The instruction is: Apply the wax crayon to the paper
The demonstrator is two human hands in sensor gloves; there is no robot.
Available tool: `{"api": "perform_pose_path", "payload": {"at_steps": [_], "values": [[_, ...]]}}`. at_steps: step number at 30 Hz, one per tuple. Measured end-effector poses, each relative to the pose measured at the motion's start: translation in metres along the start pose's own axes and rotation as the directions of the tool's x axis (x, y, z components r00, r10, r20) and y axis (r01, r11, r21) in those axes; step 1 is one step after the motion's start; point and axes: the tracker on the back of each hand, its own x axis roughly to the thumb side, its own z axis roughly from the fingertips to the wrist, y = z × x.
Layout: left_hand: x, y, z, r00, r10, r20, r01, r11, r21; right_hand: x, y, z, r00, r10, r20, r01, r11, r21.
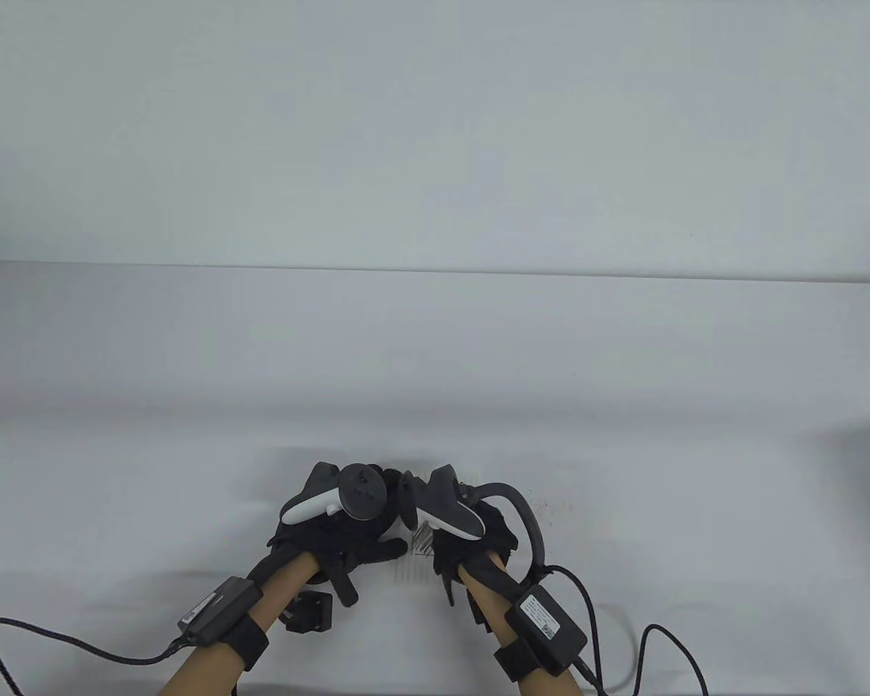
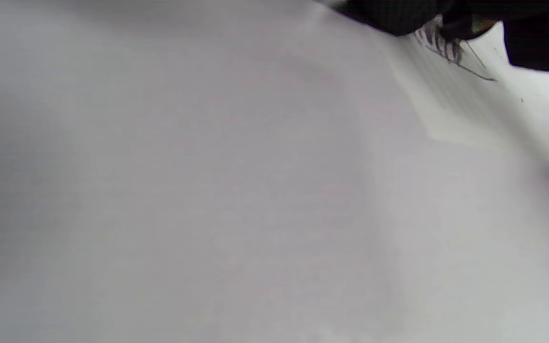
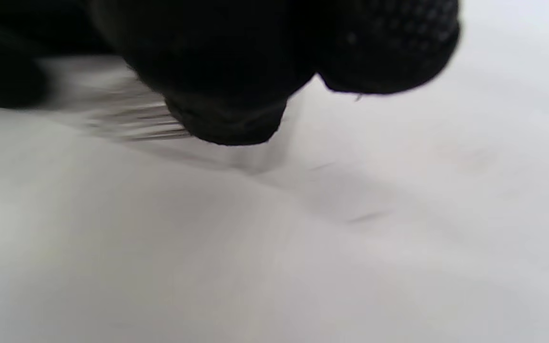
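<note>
Paper (image 1: 424,562), one sheet, lay between both hands near the table's (image 1: 435,348) front edge, bearing grey scribbles (image 2: 441,47) clearest in the wrist views. Left hand (image 1: 341,540) rested flat, fingers spread, on it; right hand (image 1: 471,540) curled over it, its grasp hidden; crayon unseen

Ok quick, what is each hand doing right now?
Left hand: fingers spread flat, pressing on the paper.
Right hand: down at the dark crayon marks; a crayon cannot be seen, so the grip cannot be told.
</note>
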Motion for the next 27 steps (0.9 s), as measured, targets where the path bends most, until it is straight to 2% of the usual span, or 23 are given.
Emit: {"api": "perform_pose_path", "payload": {"at_steps": [1,3,5,7,8,9,11,12,13,14,15,17,18,20,21,22,24,26,27], "values": [[0.000,0.000,0.000,1.000,0.000,0.000,0.000,1.000,0.001,0.003,0.002,-0.001,0.999,-0.054,0.005,0.054,0.997,0.058],[0.000,0.000,0.000,1.000,0.004,0.001,-0.004,1.000,0.004,-0.001,-0.001,-0.003,0.996,0.034,-0.087,-0.034,0.999,0.000],[0.000,0.000,0.000,1.000,0.000,0.000,0.000,1.000,0.006,-0.011,-0.004,-0.006,0.966,0.126,-0.225,-0.139,0.989,-0.042],[0.000,0.000,0.000,1.000,0.001,0.000,-0.001,1.000,0.004,-0.014,-0.004,-0.007,0.941,0.158,-0.299,-0.196,0.975,-0.102],[0.000,0.000,0.000,1.000,0.000,0.000,0.000,1.000,0.003,-0.013,-0.003,-0.006,0.934,0.187,-0.304,-0.235,0.963,-0.130],[0.000,0.000,0.000,1.000,0.000,0.000,0.000,1.000,0.003,-0.010,-0.003,-0.004,0.955,0.180,-0.234,-0.212,0.970,-0.121],[0.000,0.000,0.000,1.000,0.000,0.000,0.000,1.000,0.001,-0.005,-0.002,-0.001,0.999,0.020,-0.025,-0.021,1.000,-0.020],[0.000,0.000,0.000,1.000,0.001,0.000,-0.001,1.000,0.001,-0.003,0.003,-0.003,0.995,-0.103,-0.006,0.103,0.994,0.038],[0.000,0.000,0.000,1.000,0.002,0.000,-0.002,1.000,0.001,-0.003,0.005,-0.004,0.992,-0.119,-0.049,0.121,0.992,0.027],[0.000,0.000,0.000,1.000,0.002,0.000,-0.002,1.000,0.001,-0.007,0.003,-0.006,0.996,-0.046,-0.070,0.044,0.999,-0.026],[0.000,0.000,0.000,1.000,0.001,0.000,-0.001,1.000,0.002,-0.010,0.001,-0.008,0.995,-0.016,-0.101,0.013,0.999,-0.032],[0.000,0.000,0.000,1.000,0.000,0.000,0.000,1.000,0.004,-0.020,-0.001,-0.012,0.935,0.151,-0.322,-0.205,0.969,-0.140],[0.000,0.000,0.000,1.000,0.000,0.000,0.000,1.000,0.003,-0.023,-0.002,-0.014,0.919,0.192,-0.344,-0.249,0.959,-0.132],[0.000,0.000,0.000,1.000,-0.001,0.000,0.001,1.000,0.003,-0.028,-0.003,-0.013,0.943,0.125,-0.308,-0.184,0.968,-0.169],[0.000,0.000,0.000,1.000,0.000,0.000,0.000,1.000,0.001,-0.029,-0.003,-0.011,0.965,0.047,-0.259,-0.095,0.980,-0.175],[0.000,0.000,0.000,1.000,0.001,0.000,-0.001,1.000,0.001,-0.028,-0.001,-0.010,0.982,-0.063,-0.176,0.041,0.991,-0.129],[0.000,0.000,0.000,1.000,0.000,0.000,0.000,1.000,0.001,-0.027,0.003,-0.011,0.978,-0.193,-0.085,0.190,0.981,-0.041],[0.000,0.000,0.000,1.000,0.001,0.000,-0.001,1.000,0.002,-0.033,0.000,-0.012,0.982,-0.107,-0.153,0.091,0.990,-0.110],[0.000,0.000,0.000,1.000,0.000,0.000,0.000,1.000,0.002,-0.038,-0.002,-0.013,0.972,-0.048,-0.229,0.012,0.988,-0.157]]}}
